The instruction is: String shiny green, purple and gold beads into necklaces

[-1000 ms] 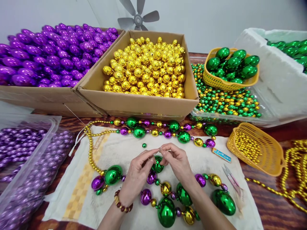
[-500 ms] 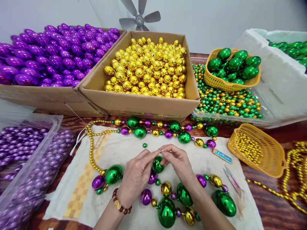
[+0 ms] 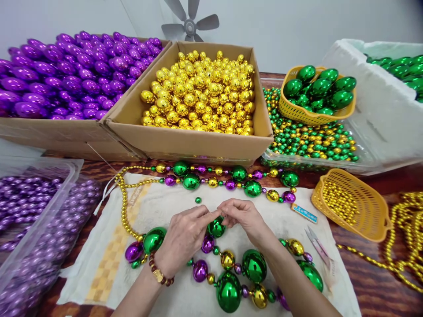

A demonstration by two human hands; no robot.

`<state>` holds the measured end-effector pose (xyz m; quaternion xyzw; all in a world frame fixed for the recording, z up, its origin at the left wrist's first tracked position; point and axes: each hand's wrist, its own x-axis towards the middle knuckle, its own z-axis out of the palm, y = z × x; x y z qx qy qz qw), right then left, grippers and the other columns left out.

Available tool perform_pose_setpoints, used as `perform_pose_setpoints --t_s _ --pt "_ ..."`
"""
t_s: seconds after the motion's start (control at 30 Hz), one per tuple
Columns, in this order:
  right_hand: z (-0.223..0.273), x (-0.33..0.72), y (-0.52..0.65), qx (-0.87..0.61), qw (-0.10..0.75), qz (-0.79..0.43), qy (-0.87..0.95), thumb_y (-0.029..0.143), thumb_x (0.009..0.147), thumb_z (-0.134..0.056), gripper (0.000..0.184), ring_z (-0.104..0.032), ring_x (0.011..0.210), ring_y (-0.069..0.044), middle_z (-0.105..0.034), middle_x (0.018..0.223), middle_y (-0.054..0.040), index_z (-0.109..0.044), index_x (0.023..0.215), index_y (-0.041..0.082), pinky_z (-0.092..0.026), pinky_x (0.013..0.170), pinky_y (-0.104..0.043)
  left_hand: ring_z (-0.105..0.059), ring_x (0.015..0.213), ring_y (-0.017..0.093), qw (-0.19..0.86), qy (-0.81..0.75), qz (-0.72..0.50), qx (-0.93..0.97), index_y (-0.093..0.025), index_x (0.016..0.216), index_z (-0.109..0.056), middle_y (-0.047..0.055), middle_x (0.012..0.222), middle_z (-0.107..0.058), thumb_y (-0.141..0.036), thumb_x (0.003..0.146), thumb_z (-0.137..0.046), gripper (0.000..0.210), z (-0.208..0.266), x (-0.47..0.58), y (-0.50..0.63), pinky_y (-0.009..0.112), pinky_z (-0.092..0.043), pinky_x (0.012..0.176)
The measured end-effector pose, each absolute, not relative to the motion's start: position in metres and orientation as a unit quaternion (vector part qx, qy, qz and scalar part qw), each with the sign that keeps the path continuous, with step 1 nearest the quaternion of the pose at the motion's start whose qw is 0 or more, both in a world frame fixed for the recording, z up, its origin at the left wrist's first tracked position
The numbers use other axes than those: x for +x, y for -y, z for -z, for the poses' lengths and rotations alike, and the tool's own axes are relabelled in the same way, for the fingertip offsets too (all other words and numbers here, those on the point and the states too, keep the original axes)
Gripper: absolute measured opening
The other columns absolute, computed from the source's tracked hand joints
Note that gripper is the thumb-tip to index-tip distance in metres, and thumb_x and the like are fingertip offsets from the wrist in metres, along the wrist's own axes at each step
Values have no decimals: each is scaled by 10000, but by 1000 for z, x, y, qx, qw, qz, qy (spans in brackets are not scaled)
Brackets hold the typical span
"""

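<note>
My left hand [image 3: 188,235] and my right hand [image 3: 243,218] meet fingertip to fingertip above the white cloth [image 3: 158,286]. Both are closed in a pinch; what sits between the fingertips is too small to make out. Just under them lies a large green bead [image 3: 216,226], partly covered by the fingers. It belongs to a strand of large green, purple and gold beads [image 3: 228,259] that curves across the cloth below my hands and passes behind my right forearm. A single small green bead [image 3: 198,200] rests loose on the cloth beyond my left fingers.
Behind stand boxes of purple beads [image 3: 82,75] and gold beads [image 3: 198,97]. A finished-looking double strand [image 3: 231,185] lies across the back of the cloth. At right are a small blue-labelled item [image 3: 304,213], thread snips [image 3: 319,246] and a yellow basket [image 3: 373,215] of small gold beads.
Both hands stay together at nearly the same spot, with the fingertips slightly shifted. My forearms have spread a little apart. The whole view has moved slightly.
</note>
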<state>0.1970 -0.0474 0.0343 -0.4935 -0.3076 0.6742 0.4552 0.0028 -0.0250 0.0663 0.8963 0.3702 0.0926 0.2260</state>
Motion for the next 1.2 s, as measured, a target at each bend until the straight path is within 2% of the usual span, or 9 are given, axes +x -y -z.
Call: perform_pose_setpoints --t_s 0.17,0.3,0.43,0.6,0.77,0.83,0.9,0.97,1.2 --pt "-33 198 41 -520 494 -621 315 306 731 -719 182 -497 420 -36 -652 755 -1 -698 658 140 -368 427 -181 -559 797 169 221 -354 -69 906 -294 1299 -524 14 876 -583 -59 897 -413 479 -68 5 23 276 -426 681" --pt "-28 203 39 -538 528 -586 297 308 761 -698 186 -391 367 -10 -639 704 14 -694 672 144 -247 384 -186 -565 793 161 253 -365 -70 893 -300 1290 -533 12 880 -590 -59 901 -403 476 -65 7 23 265 -422 673" --pt "-23 206 41 -550 556 -564 266 324 785 -684 206 -365 369 -1 -638 728 14 -686 681 146 -203 401 -198 -570 795 154 315 -394 -100 858 -317 1279 -549 18 916 -600 -123 936 -390 425 -62 7 24 265 -432 695" --pt "-25 201 43 -535 580 -565 241 343 786 -689 226 -337 381 -8 -630 721 7 -681 686 140 -205 416 -209 -587 724 134 502 -463 -199 703 -231 1036 -636 32 962 -622 -310 943 -460 214 -67 18 22 253 -462 656" --pt "-30 198 42 -526 611 -552 214 374 788 -678 234 -281 384 -25 -525 580 45 -664 718 150 -196 407 -210 -544 518 39 677 -394 -202 589 -185 915 -625 80 1328 -500 -359 895 -541 195 -67 44 15 211 -401 476" --pt "-31 201 43 -532 620 -539 206 390 784 -674 240 -270 385 -28 -532 598 42 -653 736 156 -185 397 -211 -548 512 48 696 -375 -181 586 -172 892 -622 83 1229 -567 -347 884 -555 188 -64 54 12 197 -355 449" --pt "-32 203 44 -545 623 -522 205 410 791 -655 250 -261 384 -30 -548 620 35 -640 752 163 -195 391 -212 -539 518 72 697 -364 -166 596 -168 891 -629 47 937 -645 -340 876 -567 183 -61 61 9 191 -331 455" --pt "-32 206 47 -565 620 -502 212 424 810 -621 261 -264 382 -37 -541 603 35 -625 755 169 -219 388 -210 -516 530 91 691 -367 -157 602 -168 888 -643 3 701 -597 -344 866 -585 187 -59 65 7 192 -329 478" --pt "-35 255 86 -690 535 -384 300 456 864 -536 286 -451 447 -84 -583 700 11 -633 825 190 -358 430 -212 -484 589 112 696 -419 -153 563 -170 906 -673 -1 663 -577 -389 797 -681 245 -42 63 -2 199 -345 526"
